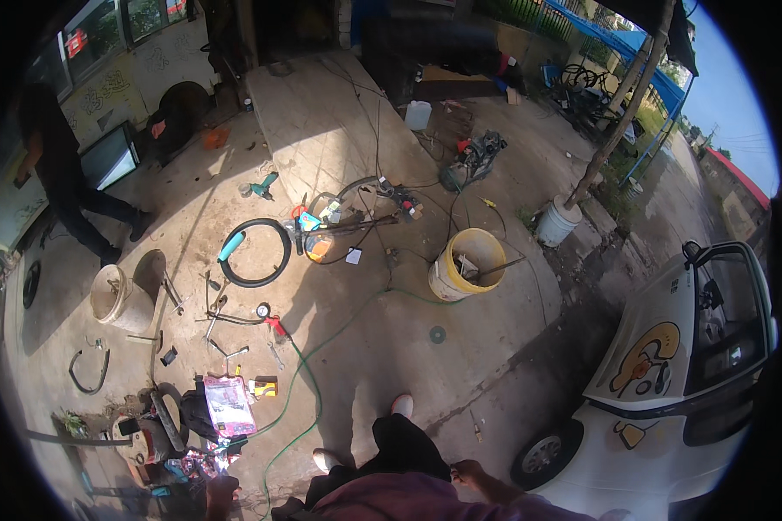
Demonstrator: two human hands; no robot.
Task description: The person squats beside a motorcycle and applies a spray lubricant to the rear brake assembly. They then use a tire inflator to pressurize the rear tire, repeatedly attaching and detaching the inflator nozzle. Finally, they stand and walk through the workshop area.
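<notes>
Setting: concrete floor (382, 347) of an outdoor yard, seen from standing height, tools scattered over it.
Far left: another person (65, 174) in dark clothes walks by a wall, well apart from the wearer.
Left floor: pale bucket (109, 293) lying tilted; just right of it, loose wrenches (213, 304).
Lower left: pink packet (228, 405) lying on a heap of dark parts, near the left hand.
Left hand: left hand (221, 497) hangs low at the bottom edge, fingers curled loosely; whether it has hold of anything cannot be told, since shadow hides the palm.
Hose: green hose (308, 382) runs across the floor from the lower middle, passing just right of the left hand and up toward the yellow bucket.
Centre: black rubber tube (254, 253) with a teal patch lies as a ring, beside a cluster of tools and wires.
Feet: light shoes (401, 405) and dark trousers of the wearer.
Right hand: right hand (467, 473) beside the hip, fingers slightly bent, empty as far as shows.
Centre right: yellow bucket (465, 263) upright with sticks in it.
Right: white bucket (556, 223) at a tree trunk; white car (669, 391) with open door.
</notes>
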